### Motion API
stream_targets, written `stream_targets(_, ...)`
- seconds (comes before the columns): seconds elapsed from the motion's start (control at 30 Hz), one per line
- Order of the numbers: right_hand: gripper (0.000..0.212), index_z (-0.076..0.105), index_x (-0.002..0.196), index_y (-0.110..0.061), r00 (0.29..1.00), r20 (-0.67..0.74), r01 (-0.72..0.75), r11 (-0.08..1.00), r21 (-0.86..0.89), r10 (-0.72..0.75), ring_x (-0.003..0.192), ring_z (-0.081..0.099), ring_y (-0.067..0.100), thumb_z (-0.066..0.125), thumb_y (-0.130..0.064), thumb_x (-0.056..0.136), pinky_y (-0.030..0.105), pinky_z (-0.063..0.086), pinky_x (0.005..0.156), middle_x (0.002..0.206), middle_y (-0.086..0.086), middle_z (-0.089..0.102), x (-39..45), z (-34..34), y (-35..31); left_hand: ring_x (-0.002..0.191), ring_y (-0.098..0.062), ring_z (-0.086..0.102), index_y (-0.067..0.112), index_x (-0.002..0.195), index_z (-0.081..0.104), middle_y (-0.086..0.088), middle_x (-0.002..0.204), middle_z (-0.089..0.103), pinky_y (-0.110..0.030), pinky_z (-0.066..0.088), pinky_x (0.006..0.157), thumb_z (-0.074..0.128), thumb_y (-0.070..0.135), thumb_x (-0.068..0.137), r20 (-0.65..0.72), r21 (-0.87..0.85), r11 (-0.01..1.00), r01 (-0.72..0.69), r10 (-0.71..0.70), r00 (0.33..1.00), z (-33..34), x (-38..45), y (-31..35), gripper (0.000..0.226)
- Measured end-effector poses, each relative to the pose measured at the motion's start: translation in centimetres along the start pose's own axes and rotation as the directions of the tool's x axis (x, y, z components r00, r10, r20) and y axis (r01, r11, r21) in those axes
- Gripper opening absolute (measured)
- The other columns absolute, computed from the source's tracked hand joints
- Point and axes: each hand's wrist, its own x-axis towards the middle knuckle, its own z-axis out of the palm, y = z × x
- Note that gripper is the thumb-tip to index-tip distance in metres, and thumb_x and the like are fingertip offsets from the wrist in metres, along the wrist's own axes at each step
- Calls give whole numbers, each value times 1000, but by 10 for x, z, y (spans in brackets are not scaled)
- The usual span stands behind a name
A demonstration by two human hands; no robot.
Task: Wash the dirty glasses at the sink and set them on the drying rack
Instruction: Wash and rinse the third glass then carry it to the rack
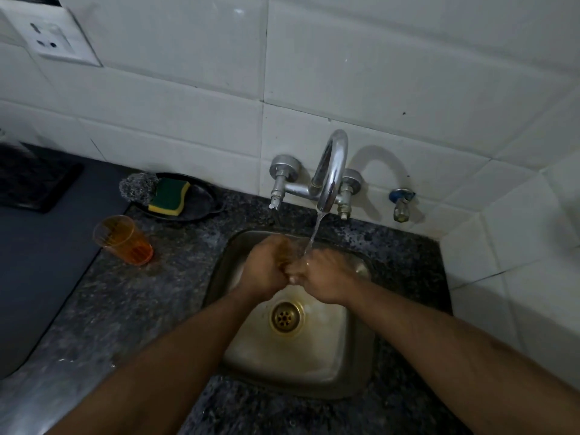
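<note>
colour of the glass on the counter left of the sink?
Translucent orange glass, standing on the speckled granite counter; head view, the only one.

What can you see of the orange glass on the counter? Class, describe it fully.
The orange glass is a see-through, orange-tinted tumbler, wider at the rim than at the base. It appears plastic or glass; which one is unclear. It stands upright and looks empty, on the dark speckled counter left of the sink, in front of the black tray. No hand touches it.
</note>
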Motion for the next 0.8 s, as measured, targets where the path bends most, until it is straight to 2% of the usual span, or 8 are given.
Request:
stream_targets(0.1, 18, 67, 105, -18, 996, 32, 89, 976, -196, -85, 91, 65, 23, 58, -33, 101, 34, 49, 75, 99, 2, 65, -3, -6, -3, 91, -2, 70, 26, 107, 72, 11, 96, 73, -32, 61, 84, 85, 7, 73, 247, -25, 996, 85, -76, 966, -6, -3, -3, 41)
stream_targets(0.2, 10, 66, 102, -18, 984, 75, 176, 930, -324, -160, 81, 60, 20, 59, -26, 100, 34, 50, 72, 93, 2, 63, -8, -8, -3, 99, -9, 71, 23, 117, 69, 7, 106, 73, -34, 60, 88, 93, 6, 59, 616, 97, 995, 38, -90, 783, -18, 4, -20, 65)
stream_targets(0.4, 21, 75, 112, -34, 999, -2, 53, 985, 164, -53, 101, 64, 18, 58, -43, 103, 33, 49, 85, 110, -3, 72, -3, 3, -2, 85, -10, 71, 29, 92, 66, 9, 87, 71, -32, 60, 75, 85, 14, 69, 23, -30, 999, 37, -36, 999, 1, -6, -9, 33)
stream_targets(0.47, 18, 69, 100, -25, 994, 40, 104, 994, -26, -103, 91, 63, 20, 57, -38, 102, 33, 48, 77, 99, -1, 68, -6, -2, -1, 87, -16, 73, 28, 93, 68, 6, 88, 73, -32, 61, 76, 85, 10, 66, 213, -6, 996, 85, -82, 974, -4, -4, -16, 37)
stream_targets(0.53, 14, 66, 99, -19, 987, 76, 160, 953, -257, -145, 84, 61, 20, 58, -31, 101, 35, 50, 75, 97, 3, 67, -9, -8, -3, 95, -12, 73, 28, 107, 71, 7, 99, 75, -33, 61, 83, 90, 10, 58, 538, 118, 991, 64, -119, 835, -15, 2, -29, 55)
stream_targets(0.6, 16, 68, 104, -19, 982, 88, 188, 928, -322, -168, 85, 63, 20, 58, -31, 102, 36, 52, 75, 101, 3, 69, -7, -6, -2, 100, -11, 71, 27, 115, 70, 7, 105, 74, -35, 60, 89, 93, 11, 55, 626, 182, 981, 62, -164, 762, -20, 5, -33, 66)
stream_targets(0.7, 26, 70, 113, -26, 996, 51, 87, 982, -168, -79, 99, 67, 24, 54, -44, 103, 36, 50, 80, 110, 2, 70, 1, -2, -1, 95, -6, 68, 24, 107, 69, 9, 103, 71, -29, 58, 83, 94, 9, 58, 298, 49, 994, 98, -108, 948, -10, 0, -17, 57)
stream_targets(0.8, 22, 70, 109, -29, 990, 34, 139, 984, -114, -136, 97, 65, 22, 53, -44, 104, 35, 50, 79, 107, 0, 70, 3, -1, -1, 79, -8, 66, 26, 85, 64, 8, 85, 68, -18, 54, 67, 84, 10, 73, 18, -45, 997, 66, -66, 998, -1, -6, 0, 29)
